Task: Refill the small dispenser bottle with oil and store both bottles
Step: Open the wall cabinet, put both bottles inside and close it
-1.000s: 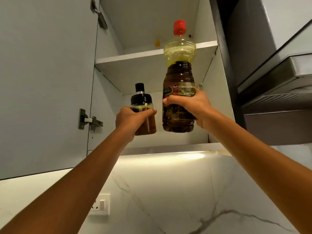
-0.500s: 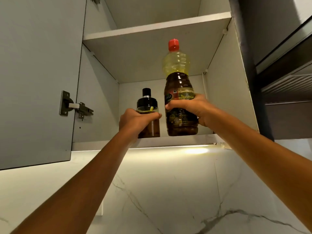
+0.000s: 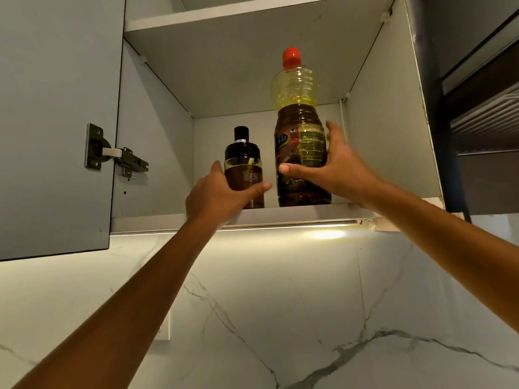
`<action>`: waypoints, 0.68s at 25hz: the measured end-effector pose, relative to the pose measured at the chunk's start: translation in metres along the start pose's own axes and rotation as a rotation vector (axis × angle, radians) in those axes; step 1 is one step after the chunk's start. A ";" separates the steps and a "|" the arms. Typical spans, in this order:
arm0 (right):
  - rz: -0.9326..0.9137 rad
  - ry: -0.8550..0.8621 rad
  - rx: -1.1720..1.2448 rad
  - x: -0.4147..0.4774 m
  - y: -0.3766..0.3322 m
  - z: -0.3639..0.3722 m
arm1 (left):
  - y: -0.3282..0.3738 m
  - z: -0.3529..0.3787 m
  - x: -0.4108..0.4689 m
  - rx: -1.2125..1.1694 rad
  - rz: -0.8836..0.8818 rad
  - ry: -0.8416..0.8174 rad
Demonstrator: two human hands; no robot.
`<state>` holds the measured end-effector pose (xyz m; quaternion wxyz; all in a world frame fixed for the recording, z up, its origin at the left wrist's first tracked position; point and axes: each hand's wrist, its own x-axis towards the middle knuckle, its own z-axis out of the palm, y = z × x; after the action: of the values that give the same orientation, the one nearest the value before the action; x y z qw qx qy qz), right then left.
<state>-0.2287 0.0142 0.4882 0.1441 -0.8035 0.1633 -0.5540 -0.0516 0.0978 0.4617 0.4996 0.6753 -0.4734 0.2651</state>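
Observation:
The small dispenser bottle (image 3: pixel 243 175), clear with a black cap and dark oil inside, stands on the bottom shelf (image 3: pixel 295 213) of the open wall cabinet. My left hand (image 3: pixel 219 196) is spread loosely around its lower part, thumb across the front and fingertips straight along its left side. To its right on the same shelf stands the large oil bottle (image 3: pixel 299 130) with a red cap. My right hand (image 3: pixel 334 171) is at its right side, fingers straightened and splayed, thumb in front of the label.
The cabinet door (image 3: pixel 56 122) hangs open on the left on a metal hinge (image 3: pixel 118 157). An upper shelf (image 3: pixel 252 15) runs above the bottles. A dark range hood (image 3: pixel 483 122) sits right of the cabinet. A lit marble backsplash (image 3: pixel 280 304) lies below.
Both bottles went from held in the air to standing on the bottom shelf. Both hands have loosened their grips and their fingers have spread.

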 end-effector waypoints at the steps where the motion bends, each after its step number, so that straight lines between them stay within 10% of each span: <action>1: -0.193 0.043 -0.206 -0.005 0.003 -0.005 | -0.003 -0.001 -0.004 0.108 0.026 0.040; 6: -1.035 -0.015 -0.949 -0.013 0.013 -0.034 | -0.019 -0.003 -0.017 0.283 0.177 0.101; 17: -0.912 -0.471 -1.238 0.022 0.010 -0.031 | -0.029 0.000 -0.018 0.334 0.230 0.124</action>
<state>-0.2517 -0.0060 0.5129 -0.5374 -0.8209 0.0617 -0.1833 -0.0331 0.1059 0.4344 0.3753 0.6728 -0.4651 0.4361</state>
